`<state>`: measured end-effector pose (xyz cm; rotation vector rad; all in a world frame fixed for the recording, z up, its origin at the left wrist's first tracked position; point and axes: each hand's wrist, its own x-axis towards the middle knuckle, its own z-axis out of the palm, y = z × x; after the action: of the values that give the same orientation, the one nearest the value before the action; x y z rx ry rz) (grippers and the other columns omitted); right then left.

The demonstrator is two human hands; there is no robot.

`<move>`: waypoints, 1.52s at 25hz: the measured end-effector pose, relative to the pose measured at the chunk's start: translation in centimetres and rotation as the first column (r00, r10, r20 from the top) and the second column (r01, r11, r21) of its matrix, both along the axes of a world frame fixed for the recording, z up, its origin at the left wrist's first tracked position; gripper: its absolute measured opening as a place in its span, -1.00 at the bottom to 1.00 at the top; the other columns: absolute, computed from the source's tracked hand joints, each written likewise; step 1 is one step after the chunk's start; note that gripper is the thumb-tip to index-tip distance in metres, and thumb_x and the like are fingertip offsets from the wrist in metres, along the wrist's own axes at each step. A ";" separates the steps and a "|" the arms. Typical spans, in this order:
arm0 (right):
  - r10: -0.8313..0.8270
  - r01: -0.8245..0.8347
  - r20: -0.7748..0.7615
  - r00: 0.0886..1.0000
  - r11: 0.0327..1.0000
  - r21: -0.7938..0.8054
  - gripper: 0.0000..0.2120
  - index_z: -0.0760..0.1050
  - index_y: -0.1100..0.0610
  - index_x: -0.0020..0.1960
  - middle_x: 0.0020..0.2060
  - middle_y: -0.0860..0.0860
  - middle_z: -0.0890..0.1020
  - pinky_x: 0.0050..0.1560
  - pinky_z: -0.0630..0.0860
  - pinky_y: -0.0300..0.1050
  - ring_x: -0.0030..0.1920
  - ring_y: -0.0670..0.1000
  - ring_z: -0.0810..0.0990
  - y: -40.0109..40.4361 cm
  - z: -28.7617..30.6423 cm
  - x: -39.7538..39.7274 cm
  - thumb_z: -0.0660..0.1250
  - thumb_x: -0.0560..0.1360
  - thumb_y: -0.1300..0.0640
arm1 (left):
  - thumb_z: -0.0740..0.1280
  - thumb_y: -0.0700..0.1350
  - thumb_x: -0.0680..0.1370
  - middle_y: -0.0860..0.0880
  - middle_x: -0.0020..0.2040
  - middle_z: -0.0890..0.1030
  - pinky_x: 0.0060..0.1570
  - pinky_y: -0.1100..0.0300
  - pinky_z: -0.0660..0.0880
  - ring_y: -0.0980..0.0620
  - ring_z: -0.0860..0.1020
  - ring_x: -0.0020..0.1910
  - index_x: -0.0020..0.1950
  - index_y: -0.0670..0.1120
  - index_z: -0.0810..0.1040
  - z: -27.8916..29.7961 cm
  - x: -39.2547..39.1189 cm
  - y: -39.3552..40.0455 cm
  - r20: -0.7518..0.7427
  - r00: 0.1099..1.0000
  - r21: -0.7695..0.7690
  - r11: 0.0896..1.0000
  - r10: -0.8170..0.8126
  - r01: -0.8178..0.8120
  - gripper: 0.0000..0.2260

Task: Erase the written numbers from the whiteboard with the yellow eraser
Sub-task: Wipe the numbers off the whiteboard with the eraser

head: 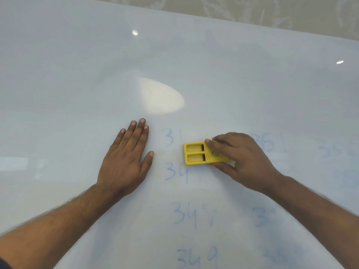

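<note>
- Your right hand pinches the yellow eraser, flat on the whiteboard among faint blue numbers.
- Your left hand lies spread, palm down, beside them.

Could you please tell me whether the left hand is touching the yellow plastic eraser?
Apart. The head view shows the left hand flat on the whiteboard, with bare board between its thumb and the yellow plastic eraser.

Whiteboard with faint blue numbers
Yellow eraser lies right of centre; a left hand rests flat beside it.
</note>
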<state>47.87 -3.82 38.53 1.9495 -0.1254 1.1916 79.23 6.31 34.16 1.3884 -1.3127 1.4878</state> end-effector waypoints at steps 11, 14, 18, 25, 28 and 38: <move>0.127 -0.127 0.059 0.990 0.992 -0.008 -0.52 0.47 0.16 0.38 0.13 0.10 0.59 0.05 0.44 0.01 0.06 0.15 0.54 0.5 -0.3 4.5 0.30 0.53 -0.05 | 0.03 0.10 0.68 -0.06 0.68 0.05 0.61 0.01 -0.01 0.01 0.00 0.66 0.66 -0.15 0.07 -1.1 0.1 0.5 0.042 0.999 0.010 1.000 0.022 -0.022 -0.40; 0.058 -0.056 0.055 0.997 0.998 -0.041 -0.52 0.46 0.15 0.40 0.15 0.10 0.59 0.05 0.47 0.05 0.08 0.18 0.56 0.0 -0.6 2.6 0.31 0.55 -0.06 | 0.01 0.11 0.69 -0.07 0.68 0.04 0.61 0.00 0.00 0.00 0.00 0.66 0.66 -0.16 0.06 -1.2 0.2 0.4 0.048 0.999 0.011 1.000 0.018 -0.019 -0.40; 0.061 -0.073 0.239 0.969 0.996 0.045 -0.48 0.48 0.14 0.38 0.12 0.10 0.59 0.05 0.41 -0.03 0.05 0.17 0.55 1.0 2.4 4.7 0.26 0.51 -0.10 | 0.00 0.11 0.69 -0.08 0.68 0.05 0.61 -0.01 0.02 -0.02 0.01 0.66 0.65 -0.17 0.06 -1.3 0.3 0.4 0.052 0.999 0.011 1.000 0.014 -0.015 -0.40; 0.072 -0.079 0.097 0.993 0.995 0.067 -0.53 0.46 0.16 0.38 0.18 0.07 0.57 0.09 0.44 -0.01 0.06 0.13 0.53 3.3 -0.5 7.7 0.30 0.54 -0.04 | 0.02 0.10 0.68 -0.11 0.67 0.07 0.60 -0.02 0.03 -0.05 0.05 0.65 0.65 -0.19 0.06 -1.3 0.4 0.1 0.063 0.997 -0.008 0.999 -0.041 0.042 -0.40; 0.017 -0.019 0.021 1.000 0.998 0.061 -0.54 0.45 0.15 0.38 0.19 0.04 0.57 0.09 0.45 0.00 0.08 0.11 0.54 3.0 -2.1 4.9 0.27 0.57 -0.06 | 0.03 0.07 0.68 -0.13 0.66 0.10 0.60 -0.03 0.03 -0.07 0.07 0.65 0.64 -0.21 0.10 -1.4 0.5 0.0 0.080 0.997 -0.026 0.999 -0.024 0.026 -0.41; 0.060 -0.079 0.185 0.981 0.992 0.097 -0.49 0.47 0.15 0.37 0.17 0.06 0.58 0.10 0.40 -0.04 0.07 0.11 0.51 3.1 -1.1 7.8 0.35 0.48 -0.03 | 0.04 0.02 0.69 -0.13 0.66 0.12 0.60 -0.02 0.05 -0.06 0.08 0.65 0.63 -0.21 0.14 -1.9 0.0 0.2 0.063 0.998 -0.032 0.999 -0.017 0.019 -0.45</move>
<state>55.63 -0.75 37.48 1.9446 -0.2203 1.4344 79.28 6.54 32.28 1.3158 -1.3303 1.5448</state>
